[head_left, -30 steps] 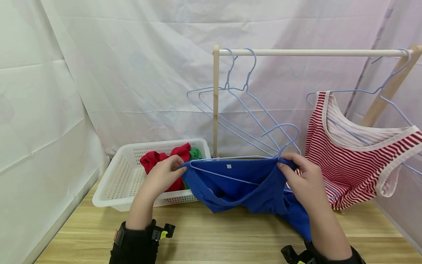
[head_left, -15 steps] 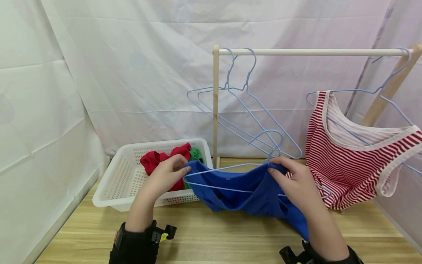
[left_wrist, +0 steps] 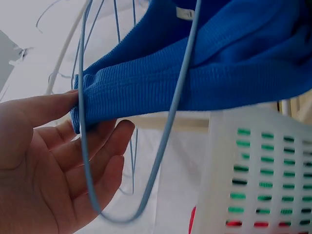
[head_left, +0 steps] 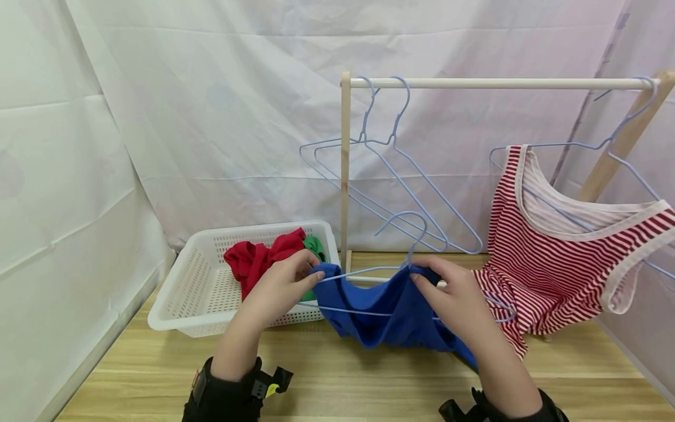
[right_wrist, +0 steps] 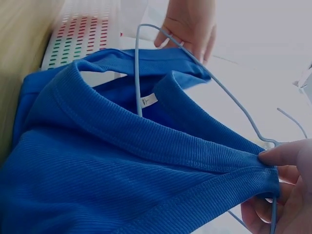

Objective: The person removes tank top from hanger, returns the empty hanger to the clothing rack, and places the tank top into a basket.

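1. Beneath the basket (head_left: 190, 325): wood-grain table (head_left: 337, 375).
2. From the basket's rear right corner, extending rightward: rack (head_left: 506, 84), with two bare hangers (head_left: 364, 136) at the end nearer the basket.
3. Well to the right of the basket: striped top (head_left: 548, 258), hung on the rack. Its lower part overlaps the tip of the hanger in use in the head view; contact not confirmed. If they touch, turning that tip could snag the fabric.
4. Inside the basket: red cloth (head_left: 258, 258) and green cloth (head_left: 313, 246), both crumpled.
5. Just right of the basket, held up by its straps: blue top (head_left: 379, 329). Whether its lower part touches the table cannot be told.
6. Right of the basket, through the blue top's neckline: wire hanger (left_wrist: 163, 145). Its rounded end protrudes past the left strap toward the basket. Not established whether that strap encircles the wire; if it merely lies alongside, that shoulder would drop on release.
7. At the basket's right end: left hand (head_left: 282, 287), pinching the left strap. A slack pinch could let it slide off.
8. Farther right of the basket: right hand (head_left: 453, 296), gripping the other strap beside the hanger's neck. Early release would probably tip the hanger.
9. Right of the basket, inside the neckline: white label (right_wrist: 149, 100), illegible.
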### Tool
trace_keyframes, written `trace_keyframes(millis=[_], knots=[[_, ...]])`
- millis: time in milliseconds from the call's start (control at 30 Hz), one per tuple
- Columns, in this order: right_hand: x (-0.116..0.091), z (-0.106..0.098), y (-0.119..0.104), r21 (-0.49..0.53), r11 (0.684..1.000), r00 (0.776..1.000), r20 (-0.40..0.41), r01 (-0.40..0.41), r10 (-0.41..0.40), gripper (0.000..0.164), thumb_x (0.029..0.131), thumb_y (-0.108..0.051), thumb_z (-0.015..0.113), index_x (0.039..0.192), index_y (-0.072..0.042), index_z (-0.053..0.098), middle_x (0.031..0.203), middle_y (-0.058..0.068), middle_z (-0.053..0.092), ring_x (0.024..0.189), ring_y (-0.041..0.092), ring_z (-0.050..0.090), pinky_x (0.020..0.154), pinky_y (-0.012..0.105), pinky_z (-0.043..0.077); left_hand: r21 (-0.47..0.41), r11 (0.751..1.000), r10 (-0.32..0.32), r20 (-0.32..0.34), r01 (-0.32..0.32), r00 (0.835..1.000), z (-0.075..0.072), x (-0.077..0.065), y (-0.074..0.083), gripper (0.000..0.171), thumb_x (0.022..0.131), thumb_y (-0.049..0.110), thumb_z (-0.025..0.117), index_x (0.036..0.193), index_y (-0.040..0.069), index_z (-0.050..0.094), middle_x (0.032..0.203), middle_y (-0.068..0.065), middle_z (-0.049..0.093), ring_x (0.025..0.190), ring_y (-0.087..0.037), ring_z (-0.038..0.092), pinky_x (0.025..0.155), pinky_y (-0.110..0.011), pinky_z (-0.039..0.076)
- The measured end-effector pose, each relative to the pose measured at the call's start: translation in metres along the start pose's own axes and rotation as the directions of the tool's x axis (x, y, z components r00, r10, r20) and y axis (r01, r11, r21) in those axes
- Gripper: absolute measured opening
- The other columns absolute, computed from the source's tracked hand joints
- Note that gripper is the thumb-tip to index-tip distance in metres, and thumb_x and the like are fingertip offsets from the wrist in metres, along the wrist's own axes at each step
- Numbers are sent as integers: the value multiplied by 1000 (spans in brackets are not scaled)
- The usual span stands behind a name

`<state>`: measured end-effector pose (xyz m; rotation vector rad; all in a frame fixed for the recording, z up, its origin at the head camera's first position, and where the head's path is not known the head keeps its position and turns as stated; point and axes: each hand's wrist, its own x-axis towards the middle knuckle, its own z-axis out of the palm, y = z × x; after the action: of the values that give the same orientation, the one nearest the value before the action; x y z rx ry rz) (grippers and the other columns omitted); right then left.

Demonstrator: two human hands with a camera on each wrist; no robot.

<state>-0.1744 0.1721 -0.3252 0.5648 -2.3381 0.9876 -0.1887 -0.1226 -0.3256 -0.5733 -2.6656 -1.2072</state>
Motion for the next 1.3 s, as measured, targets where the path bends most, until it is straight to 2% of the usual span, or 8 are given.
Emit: trace_keyframes(millis=[233, 400, 733, 867, 1033, 1200, 1300], knots=[[0, 5, -3, -16, 999, 999, 16, 29, -29, 19, 84, -17, 62, 101, -25, 62, 97, -4, 64, 92, 8, 54, 69, 43, 51, -14, 999, 37, -5, -37, 999, 12, -2, 11, 13, 89, 29, 56, 101, 31, 52, 91, 9, 62, 77, -7, 55, 70, -37, 50], [-2, 11, -4, -37, 997, 997, 17, 70, -69, 21, 84, -14, 63, 103, -22, 62, 100, -4, 63, 91, 8, 54, 65, 40, 50, -15, 998, 64, 0, -64, 998, 19, -2, 16, 13, 90, 30, 55, 102, 32, 51, 88, 9, 61, 73, -8, 53, 66, -34, 49], [-4, 24, -7, -53, 989, 990, 4, 138, -138, 23, 82, -13, 64, 104, -21, 62, 100, -4, 64, 96, 7, 54, 74, 40, 51, 14, 995, 101, 12, -101, 995, 31, -1, 25, 13, 92, 31, 50, 105, 29, 51, 83, 9, 59, 67, -10, 51, 59, -33, 48], [-3, 27, -8, -50, 986, 987, 5, 162, -162, 24, 83, -12, 64, 104, -22, 62, 100, -5, 64, 96, 7, 54, 76, 40, 51, 43, 990, 131, 1, -131, 991, 35, 0, 26, 10, 91, 34, 51, 101, 31, 51, 85, 12, 60, 70, -6, 52, 63, -32, 48], [-5, 30, -10, -56, 986, 988, 41, 154, -152, 23, 84, -14, 62, 106, -21, 61, 102, -5, 63, 98, 8, 53, 78, 41, 50, 40, 984, 175, 20, -175, 984, 38, 0, 28, 6, 91, 32, 53, 96, 30, 52, 80, 14, 61, 69, -2, 53, 62, -31, 48], [-5, 31, -10, -48, 990, 990, 62, 132, -129, 22, 85, -16, 61, 107, -21, 60, 104, -4, 62, 100, 8, 52, 80, 41, 49, 26, 986, 162, 16, -163, 987, 39, -1, 26, 6, 92, 27, 50, 96, 31, 53, 78, 16, 61, 61, -5, 51, 58, -31, 47], [-5, 31, -10, -51, 991, 990, 72, 124, -120, 23, 86, -17, 61, 108, -22, 60, 105, -3, 62, 101, 8, 52, 80, 42, 49, 30, 985, 169, 5, -169, 986, 38, 0, 25, 6, 92, 26, 50, 96, 30, 54, 77, 16, 61, 62, -4, 51, 58, -32, 47]])
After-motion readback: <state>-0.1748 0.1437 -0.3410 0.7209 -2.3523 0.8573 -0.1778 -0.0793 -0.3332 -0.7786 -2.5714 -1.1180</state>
